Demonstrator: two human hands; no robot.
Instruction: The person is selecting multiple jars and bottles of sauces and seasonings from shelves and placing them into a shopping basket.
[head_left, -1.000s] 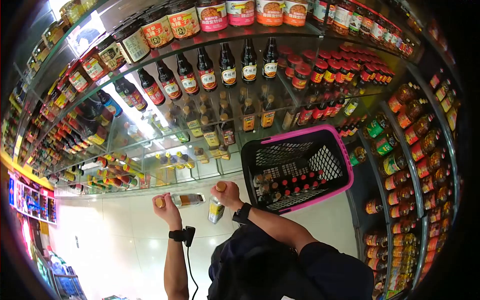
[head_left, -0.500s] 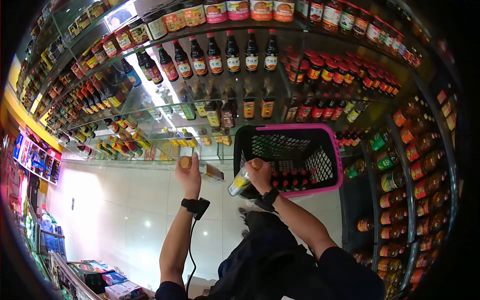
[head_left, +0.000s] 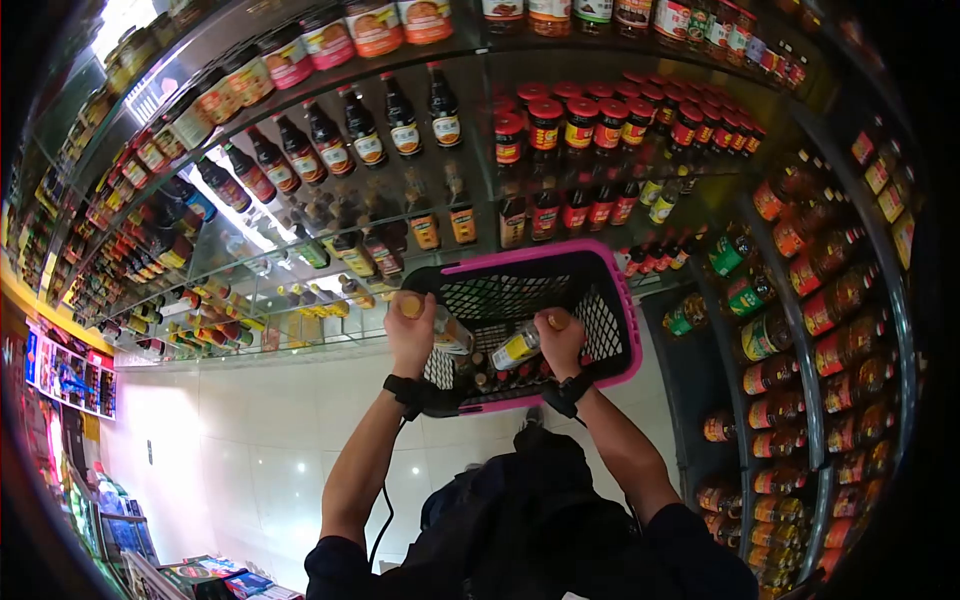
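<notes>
A black basket with a pink rim [head_left: 632, 330] stands against the shelves, and several dark bottles with red caps [head_left: 515, 376] are inside it. My left hand [head_left: 410, 325] is closed round the neck of a clear bottle [head_left: 452, 336] with an orange-brown cap, over the basket's left end. In my right hand [head_left: 560, 340] is the neck of another bottle [head_left: 517, 348], with a yellow and white label, tilted over the middle of the basket. The lower ends of both bottles point inward, above or inside the basket; how deep they reach is hard to tell.
Glass shelves [head_left: 480, 165] with sauce bottles and jars run behind the basket. Large oil bottles [head_left: 770, 375] fill the racks on the right. Pale floor tiles [head_left: 250, 430] lie to the left, with boxes [head_left: 225, 578] at the lower left.
Both hands, each with its bottle, have moved right relative to the basket and are now over it. The view has shifted, so the basket appears further left.
</notes>
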